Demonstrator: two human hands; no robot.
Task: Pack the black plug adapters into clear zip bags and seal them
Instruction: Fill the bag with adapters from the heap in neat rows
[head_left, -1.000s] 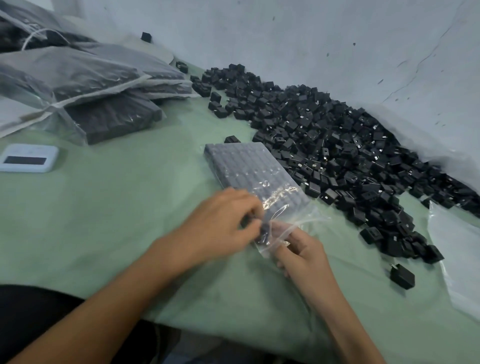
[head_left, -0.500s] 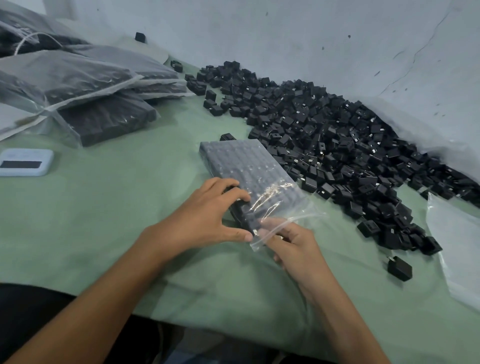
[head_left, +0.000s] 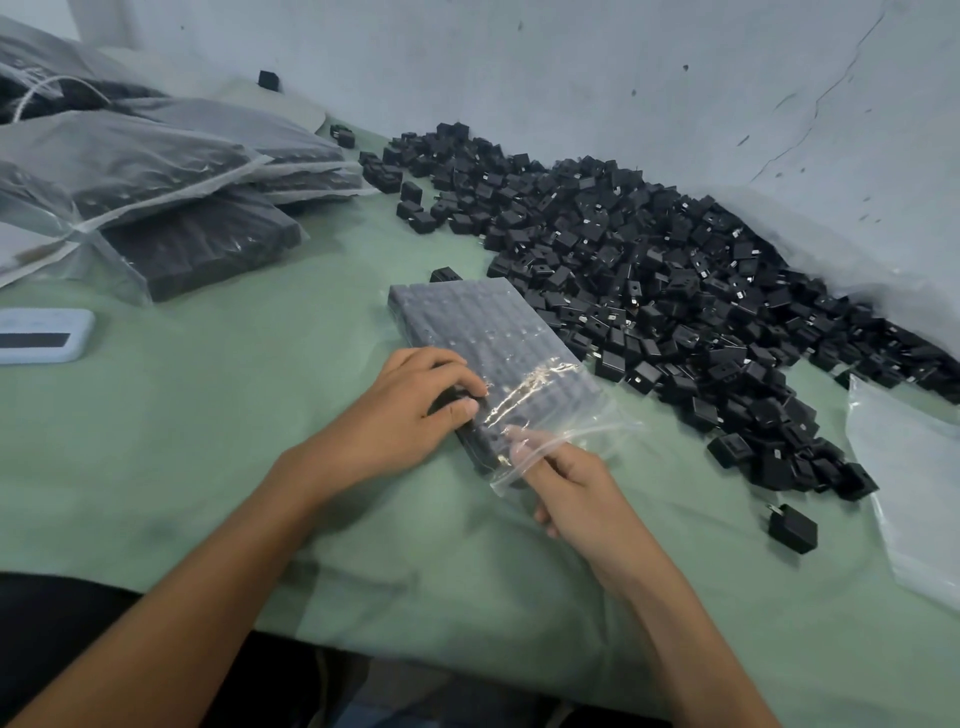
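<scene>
Here both hands (head_left: 400, 415) pinch the zip bag (head_left: 498, 353).

White device (head_left: 44, 335) on green cloth (head_left: 208, 441)

wall (head_left: 571, 62): pale grey, cracked | table (head_left: 208, 441): green cloth cover

My one head camera looks forward and down, close over the green table (head_left: 208, 441), toward the wall (head_left: 571, 78).
</scene>
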